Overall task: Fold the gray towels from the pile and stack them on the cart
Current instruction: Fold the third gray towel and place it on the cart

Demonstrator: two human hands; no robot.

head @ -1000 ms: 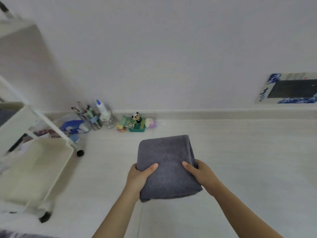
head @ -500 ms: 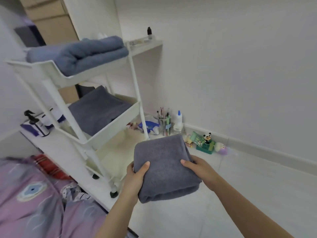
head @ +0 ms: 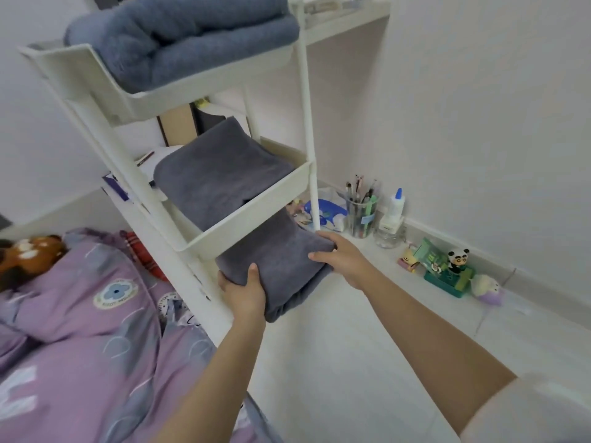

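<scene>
A folded gray towel (head: 281, 260) is held level between both hands, its far end tucked under the middle tray of the white cart (head: 256, 215). My left hand (head: 244, 294) grips its near left edge, thumb on top. My right hand (head: 340, 255) grips its right side. Another folded gray towel (head: 217, 177) lies in the middle tray. A folded blue towel (head: 185, 36) fills the top tray. The bottom tray is hidden behind the held towel.
A bed with a purple patterned duvet (head: 80, 330) sits at the lower left, against the cart. Along the wall on the floor stand a pen cup (head: 363, 215), a glue bottle (head: 395, 206) and small toys (head: 447, 270). Pale floor spreads to the right.
My view has swung left from the bare floor to the cart. Both hands have carried the folded towel forward, and its far end now sits beneath the middle tray.
</scene>
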